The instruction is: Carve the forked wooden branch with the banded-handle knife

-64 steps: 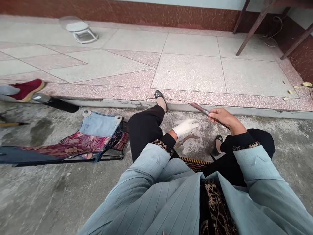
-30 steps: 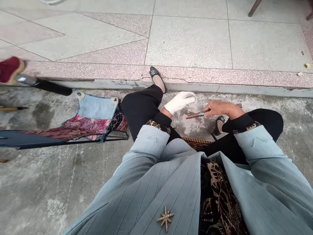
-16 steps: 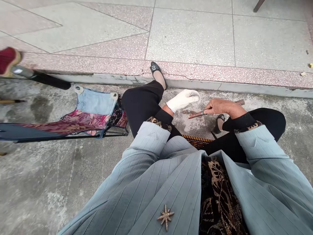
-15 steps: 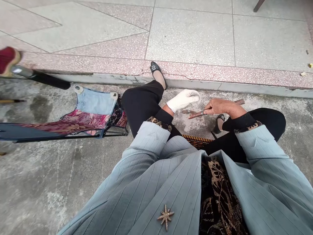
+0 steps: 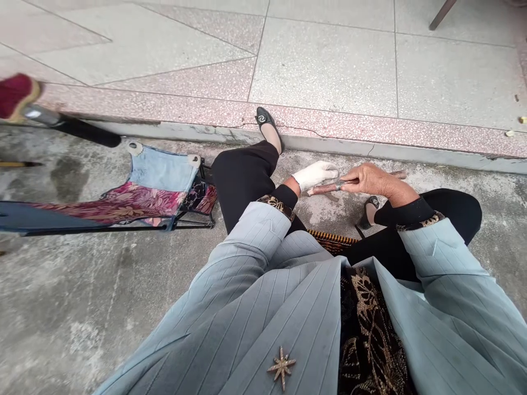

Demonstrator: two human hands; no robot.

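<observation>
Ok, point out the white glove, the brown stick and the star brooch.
White glove (image 5: 313,175): head view, back of the glove.
Brown stick (image 5: 326,188): head view, its exposed shaft.
Star brooch (image 5: 281,368): head view, its centre.

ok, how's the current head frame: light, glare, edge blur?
Head view: light is soft and even, no hard shadows; only a small bright spot on the black tube's silver end; the red shoe at the left edge looks smeared; the right hand and brown stick are fairly clear.
</observation>
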